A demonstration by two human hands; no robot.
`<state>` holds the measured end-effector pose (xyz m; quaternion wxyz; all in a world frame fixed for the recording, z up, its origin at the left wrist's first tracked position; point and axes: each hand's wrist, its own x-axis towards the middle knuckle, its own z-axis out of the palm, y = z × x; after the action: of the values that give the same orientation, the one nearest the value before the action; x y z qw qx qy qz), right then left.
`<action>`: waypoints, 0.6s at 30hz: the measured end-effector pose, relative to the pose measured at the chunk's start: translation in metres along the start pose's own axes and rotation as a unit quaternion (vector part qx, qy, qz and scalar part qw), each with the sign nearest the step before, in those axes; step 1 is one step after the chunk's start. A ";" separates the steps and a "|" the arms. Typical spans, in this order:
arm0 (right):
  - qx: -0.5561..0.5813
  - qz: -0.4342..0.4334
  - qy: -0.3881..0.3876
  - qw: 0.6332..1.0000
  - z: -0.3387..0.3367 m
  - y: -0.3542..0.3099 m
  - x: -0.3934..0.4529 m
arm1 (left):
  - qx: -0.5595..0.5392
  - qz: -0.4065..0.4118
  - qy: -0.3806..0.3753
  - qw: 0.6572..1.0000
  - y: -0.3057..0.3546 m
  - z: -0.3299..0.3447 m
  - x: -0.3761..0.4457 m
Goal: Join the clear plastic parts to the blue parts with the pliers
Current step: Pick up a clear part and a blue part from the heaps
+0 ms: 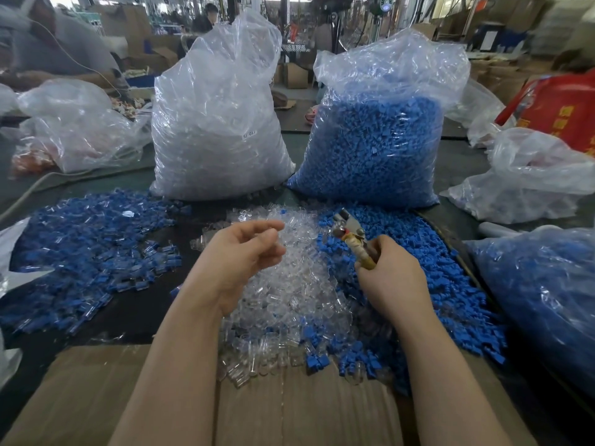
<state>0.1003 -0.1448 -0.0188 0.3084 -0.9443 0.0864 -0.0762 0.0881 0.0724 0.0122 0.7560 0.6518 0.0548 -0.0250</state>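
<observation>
Right hand (391, 278) grips pliers (349, 235) beside the clear pile (289, 284); left hand (240, 255) hangs loose, empty (parts could scatter easily).

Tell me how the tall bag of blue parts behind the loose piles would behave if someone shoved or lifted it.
The bag of blue parts is packed most of the way up, so it is probably heavy and would slide grudgingly. Its thin, crinkled plastic looks floppy; lifted by the loose top, it would likely sag or stretch. The mouth seems open, so tipping it could spill pieces.

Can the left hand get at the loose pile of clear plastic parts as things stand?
Probably yes: the left hand hovers directly over the loose pile of clear plastic parts, fingers loosely curled and seemingly empty, with nothing between.
</observation>
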 end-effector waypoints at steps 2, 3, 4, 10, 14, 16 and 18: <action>0.043 -0.022 0.003 0.999 -0.002 -0.002 0.000 | -0.070 -0.009 -0.022 0.997 0.001 0.006 -0.001; 0.068 -0.032 0.002 0.997 -0.003 -0.003 -0.001 | -0.089 -0.011 -0.026 0.996 0.001 0.008 -0.001; 0.102 -0.039 0.002 0.994 -0.004 -0.004 -0.002 | -0.095 -0.010 -0.025 0.995 0.001 0.011 -0.002; 0.280 -0.060 0.012 0.958 -0.005 -0.013 -0.008 | -0.020 0.014 0.062 0.998 -0.006 0.029 -0.002; 0.328 -0.092 0.052 0.939 -0.005 -0.020 -0.011 | -0.040 0.033 0.068 0.996 -0.009 0.043 -0.005; 0.348 -0.107 0.061 0.929 -0.006 -0.023 -0.013 | -0.059 0.038 0.068 0.995 -0.010 0.050 -0.007; 0.364 -0.119 0.063 0.922 -0.007 -0.026 -0.015 | -0.075 0.043 0.078 0.993 -0.010 0.055 -0.008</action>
<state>0.0872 -0.1253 0.0011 0.6133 -0.7635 -0.0414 -0.1978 0.0819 0.0161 0.0112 0.7968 0.5946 0.0877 0.0626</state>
